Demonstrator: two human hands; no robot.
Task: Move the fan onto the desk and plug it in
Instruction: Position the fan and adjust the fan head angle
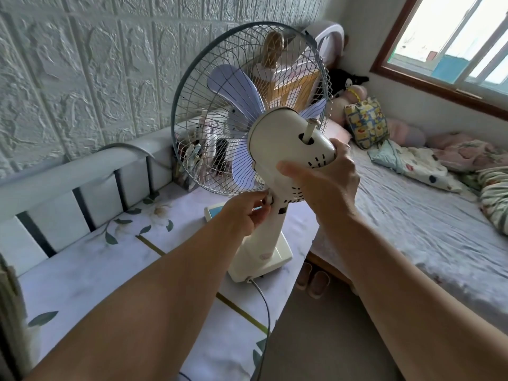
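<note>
Both forearms run up from the bottom corners toward frame centre. Left hand [248, 213] sits at the fan neck, fingers pinched shut around a small knob on the neck's left side, thumb and forefinger closed on it. Looks like the tilt lock, so the head angle is probably being set. Right hand [327, 185] cups the cream motor housing [288, 138] from below and right; thumb lies across the housing's lower face, fingers wrap round the rear. Closed, firm hold, likely steadying the head while the knob is worked.

Fan [247, 119] already stands on the desk [90, 265], base [264, 259] near the desk's right edge, centre of frame, just beside the gap to the bed [412, 229]. Grille faces away toward the upper middle, tilted slightly back. Placed at the edge probably so it blows toward the bed, a guess only.

Grey cord [264, 306] leaves the back of the base and trails down toward the bottom centre, going off the desk edge. Plug end not visible, no socket in view, so plugging in looks still to be done. Move step judged complete.

Blue-topped flat item [213, 211] lies on the desk just behind the left hand, partly hidden. Pillow [365, 122] and rumpled bedding right of frame, well apart from the fan.
</note>
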